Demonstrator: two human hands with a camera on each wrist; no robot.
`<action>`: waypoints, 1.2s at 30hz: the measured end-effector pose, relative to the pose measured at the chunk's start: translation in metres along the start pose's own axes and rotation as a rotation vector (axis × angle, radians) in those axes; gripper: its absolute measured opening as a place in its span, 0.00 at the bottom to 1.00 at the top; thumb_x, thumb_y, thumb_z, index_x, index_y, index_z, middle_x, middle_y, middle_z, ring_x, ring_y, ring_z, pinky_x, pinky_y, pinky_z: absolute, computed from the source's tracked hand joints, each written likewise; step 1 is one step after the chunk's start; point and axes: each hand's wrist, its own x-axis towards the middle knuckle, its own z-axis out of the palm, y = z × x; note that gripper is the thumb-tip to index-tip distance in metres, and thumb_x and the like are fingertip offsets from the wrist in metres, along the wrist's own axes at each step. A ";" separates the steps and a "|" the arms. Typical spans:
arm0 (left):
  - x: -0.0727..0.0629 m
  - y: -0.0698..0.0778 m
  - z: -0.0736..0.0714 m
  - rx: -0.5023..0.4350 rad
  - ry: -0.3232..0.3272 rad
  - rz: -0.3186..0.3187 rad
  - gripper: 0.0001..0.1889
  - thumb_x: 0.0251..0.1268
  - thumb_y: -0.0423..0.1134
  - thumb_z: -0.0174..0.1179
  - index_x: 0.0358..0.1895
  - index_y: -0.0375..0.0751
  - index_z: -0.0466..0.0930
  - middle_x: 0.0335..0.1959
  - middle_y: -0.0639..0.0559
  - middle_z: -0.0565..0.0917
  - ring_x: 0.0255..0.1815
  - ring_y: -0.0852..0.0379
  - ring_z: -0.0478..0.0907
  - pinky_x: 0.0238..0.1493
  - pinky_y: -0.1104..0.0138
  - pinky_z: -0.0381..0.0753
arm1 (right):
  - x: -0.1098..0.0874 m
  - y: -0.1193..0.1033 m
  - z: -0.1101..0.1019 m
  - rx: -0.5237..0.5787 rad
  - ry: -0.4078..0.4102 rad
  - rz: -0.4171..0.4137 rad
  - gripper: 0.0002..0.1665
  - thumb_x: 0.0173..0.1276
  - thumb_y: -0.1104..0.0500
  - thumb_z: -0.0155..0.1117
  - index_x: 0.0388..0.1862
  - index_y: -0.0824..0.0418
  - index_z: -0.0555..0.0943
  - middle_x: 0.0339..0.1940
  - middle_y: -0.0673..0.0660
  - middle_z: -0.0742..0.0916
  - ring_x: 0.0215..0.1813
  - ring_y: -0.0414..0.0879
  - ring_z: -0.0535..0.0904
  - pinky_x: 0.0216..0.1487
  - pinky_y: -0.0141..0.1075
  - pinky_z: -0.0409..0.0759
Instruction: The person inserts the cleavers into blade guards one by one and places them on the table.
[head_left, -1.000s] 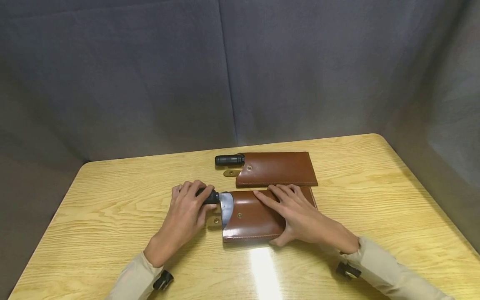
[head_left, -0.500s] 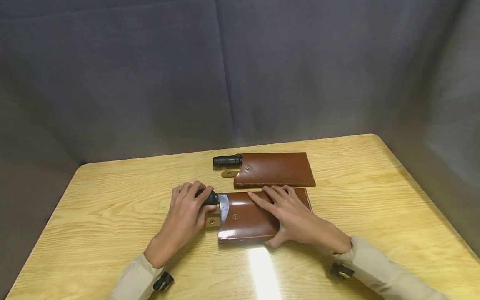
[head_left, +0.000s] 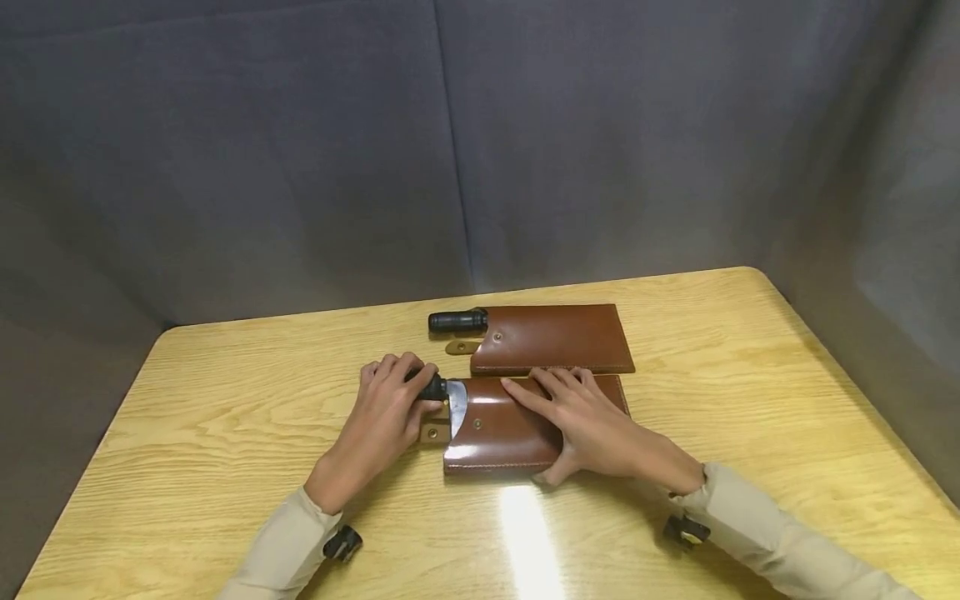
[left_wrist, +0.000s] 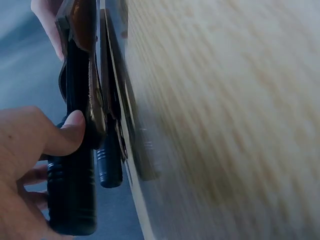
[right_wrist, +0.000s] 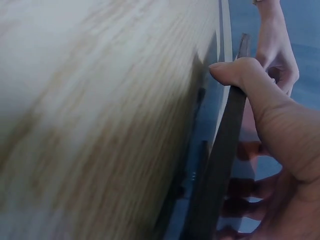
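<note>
In the head view, a cleaver with a black handle [head_left: 433,387] sits mostly inside a shiny brown leather sheath [head_left: 487,450]. A narrow strip of its blade [head_left: 457,403] shows at the sheath's mouth, beside a tan snap strap [head_left: 432,432]. My left hand [head_left: 386,408] grips the handle; in the left wrist view its thumb [left_wrist: 67,137] lies along the handle's top end. My right hand [head_left: 588,425] spans the sheath from above, thumb at the near edge and fingers toward the far edge. The right wrist view shows that thumb [right_wrist: 232,71] over the sheath's edge.
Just beyond lies a second brown sheath [head_left: 558,337], with a black handle [head_left: 457,322] and a tan strap [head_left: 462,347] at its left end. Both are at a light wooden table [head_left: 247,417]. Grey cloth [head_left: 315,167] hangs behind and at the sides.
My left hand has moved right with the handle, and the strip of bare blade has become narrower as the cleaver slid deeper into the sheath. My right hand keeps its hold.
</note>
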 end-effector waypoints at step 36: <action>0.007 -0.008 0.003 0.030 -0.147 -0.047 0.23 0.61 0.44 0.76 0.56 0.36 0.87 0.49 0.44 0.86 0.50 0.44 0.80 0.53 0.48 0.73 | -0.002 0.011 0.000 0.144 -0.155 0.028 0.70 0.54 0.32 0.81 0.86 0.57 0.57 0.81 0.72 0.63 0.81 0.70 0.58 0.77 0.71 0.54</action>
